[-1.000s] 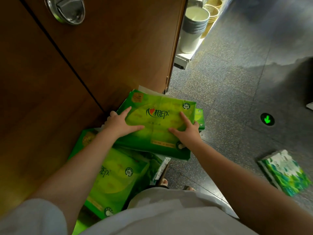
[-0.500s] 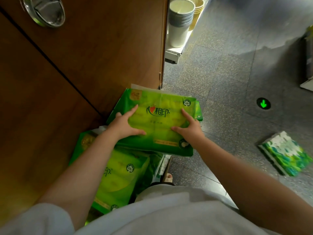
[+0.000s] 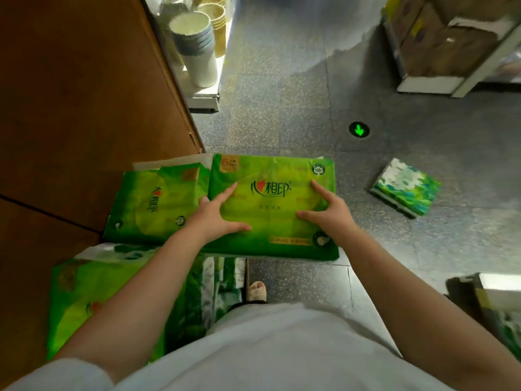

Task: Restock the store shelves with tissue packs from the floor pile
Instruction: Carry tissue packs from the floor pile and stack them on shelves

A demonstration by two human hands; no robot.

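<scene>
A bright green tissue pack (image 3: pixel 272 204) with a red heart logo is held flat above the floor, in front of me. My left hand (image 3: pixel 217 218) grips its left edge, thumb and forefinger spread on top. My right hand (image 3: pixel 329 215) grips its right side the same way. Left of it, another green pack (image 3: pixel 158 204) leans against the wooden cabinet. A third green pack (image 3: pixel 112 294) lies lower left under my left forearm. A smaller green-and-white pack (image 3: pixel 406 190) lies alone on the grey floor to the right.
A tall wooden cabinet (image 3: pixel 84 108) fills the left side. Stacked paper cups (image 3: pixel 197 52) stand on a low shelf behind it. A shelf with cardboard boxes (image 3: pixel 439 52) is at the top right. A green arrow light (image 3: pixel 359 129) glows in the floor. My foot (image 3: pixel 256 290) shows below the pack.
Both hands have carried the green pack up and to the right, off the pile. The pack that lay under it now shows against the cabinet.
</scene>
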